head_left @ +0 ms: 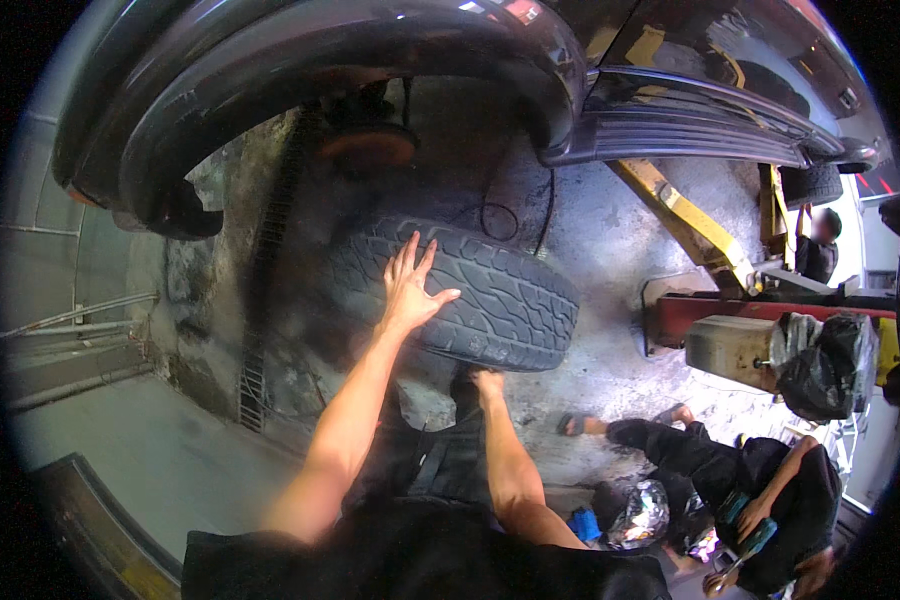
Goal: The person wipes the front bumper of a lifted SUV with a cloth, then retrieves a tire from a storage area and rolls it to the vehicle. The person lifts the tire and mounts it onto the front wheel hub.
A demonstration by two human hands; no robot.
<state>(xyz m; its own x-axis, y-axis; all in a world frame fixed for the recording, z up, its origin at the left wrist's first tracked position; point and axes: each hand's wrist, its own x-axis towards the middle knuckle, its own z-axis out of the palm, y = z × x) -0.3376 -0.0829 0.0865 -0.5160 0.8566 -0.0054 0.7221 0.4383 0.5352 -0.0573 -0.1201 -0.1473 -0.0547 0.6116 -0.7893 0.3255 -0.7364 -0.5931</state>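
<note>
A black tire (pixel 510 295) with a chunky tread stands on the floor in front of me, below the raised dark vehicle's wheel arch (pixel 370 50). My left hand (pixel 408 293) lies on top of its tread, fingers spread and thumb out to the right. At the tire's near lower edge, my right hand (pixel 487 383) is closed against the side, with its fingertips hidden by the tire. Beyond the tire, a rusty round brake part (pixel 370 147) shows in shadow under the arch.
A yellow lift arm (pixel 685 222) reaches under the vehicle's side step (pixel 690 138). At lower right sits a co-worker (pixel 780 490) with a teal power tool (pixel 755 535), beside plastic bags (pixel 640 515). Another person (pixel 820 245) is farther right. A floor grate (pixel 253 385) runs at left.
</note>
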